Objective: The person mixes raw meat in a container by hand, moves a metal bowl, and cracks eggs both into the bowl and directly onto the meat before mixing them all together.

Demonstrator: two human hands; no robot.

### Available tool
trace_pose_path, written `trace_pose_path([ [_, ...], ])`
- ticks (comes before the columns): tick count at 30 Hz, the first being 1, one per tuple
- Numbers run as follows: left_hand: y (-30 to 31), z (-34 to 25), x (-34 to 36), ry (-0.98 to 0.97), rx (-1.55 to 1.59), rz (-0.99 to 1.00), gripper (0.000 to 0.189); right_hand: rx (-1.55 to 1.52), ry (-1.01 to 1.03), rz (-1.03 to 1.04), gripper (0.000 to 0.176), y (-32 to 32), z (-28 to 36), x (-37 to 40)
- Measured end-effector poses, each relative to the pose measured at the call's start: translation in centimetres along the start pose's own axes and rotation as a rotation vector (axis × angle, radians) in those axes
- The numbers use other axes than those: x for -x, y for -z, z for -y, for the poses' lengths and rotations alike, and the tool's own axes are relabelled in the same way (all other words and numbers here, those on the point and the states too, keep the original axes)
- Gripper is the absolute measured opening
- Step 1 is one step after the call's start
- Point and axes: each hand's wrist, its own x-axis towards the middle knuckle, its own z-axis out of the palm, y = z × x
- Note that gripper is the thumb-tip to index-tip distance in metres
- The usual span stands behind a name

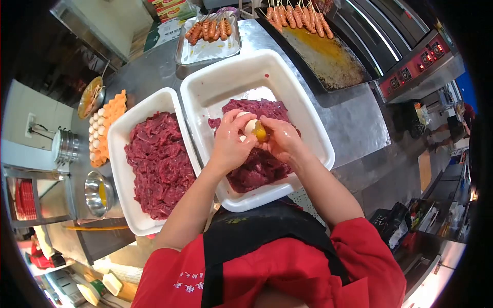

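Over the right-hand white tub [313,123], both my hands are at a cracked egg [250,126], its yellow yolk [261,134] showing between them. My left hand [231,138] is closed around the white shell, and more white shell or another egg shows between its fingers. On the other side, the fingers of my right hand [281,139] are closed on the broken egg beside the yolk. Sliced dark red raw meat [257,172] lies in the tub beneath my hands, partly hidden by them.
A second white tub [117,134] full of raw meat [159,164] stands left. Beyond it are an egg carton [114,110] and a steel bowl [96,192]. Skewered sausages lie on a metal tray [187,54] and a black baking pan [334,64]. An oven [411,64] stands right.
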Motion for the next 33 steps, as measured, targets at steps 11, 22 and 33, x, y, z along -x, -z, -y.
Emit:
trace_pose_path([
  [11,1.9,1.0,0.2,0.152,0.171,-0.28,0.037,-0.04,-0.126,-0.018,0.023,2.6,2.8,-2.1],
  [22,4.8,-0.5,2.9,0.513,0.54,-0.287,0.038,0.205,-0.019,-0.006,0.019,-1.6,8.3,-3.0],
  [33,6.0,-0.6,4.3,0.625,0.838,-0.242,0.039,0.26,-0.12,-0.006,0.016,3.0,7.3,-6.0],
])
